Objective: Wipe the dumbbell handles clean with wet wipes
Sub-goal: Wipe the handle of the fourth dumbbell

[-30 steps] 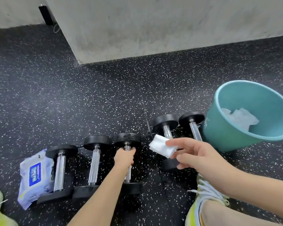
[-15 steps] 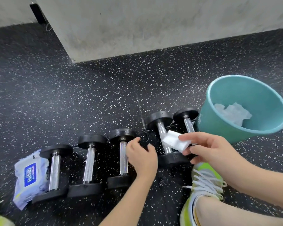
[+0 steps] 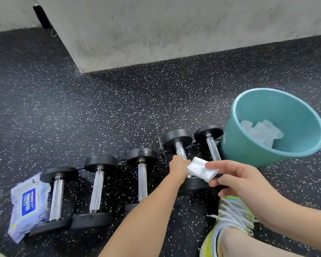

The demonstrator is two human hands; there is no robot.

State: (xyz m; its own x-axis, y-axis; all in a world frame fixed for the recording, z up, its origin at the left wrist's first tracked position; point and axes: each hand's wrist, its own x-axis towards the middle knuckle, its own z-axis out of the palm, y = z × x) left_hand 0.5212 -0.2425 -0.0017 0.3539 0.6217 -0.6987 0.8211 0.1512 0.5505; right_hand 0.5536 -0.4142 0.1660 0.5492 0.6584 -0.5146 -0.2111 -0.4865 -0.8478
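Head view: 5 dumbbells lie in a row on the speckled floor point(image 3: 119, 108), handles running 12-to-6. Your left hand point(image 3: 179, 166) is wrapped round the handle of the 4th dumbbell point(image 3: 178, 140), counting from 9 o'clock. Your right hand point(image 3: 237, 179) pinches a folded white wipe point(image 3: 201, 170) between thumb and fingers, just at 3 o'clock of the left hand and over that dumbbell's near head.

Edges and room: the concrete wall point(image 3: 174, 30) closes off 12 o'clock, with a wide band of bare floor between it and the row. The teal bucket point(image 3: 248, 149) sits at 2 o'clock, touching or just beside the 5th dumbbell point(image 3: 209, 134); used wipes point(image 3: 261, 132) lie inside it. Gaps between the 1st dumbbell point(image 3: 57, 193), 2nd dumbbell point(image 3: 97, 188) and 3rd dumbbell point(image 3: 142, 175) are narrow.

Around: wipe pack point(image 3: 28, 203) at 8 o'clock, tucked against the 1st dumbbell. Your yellow-green shoe point(image 3: 228, 219) at 5 o'clock crowds the near end of the 4th and 5th.
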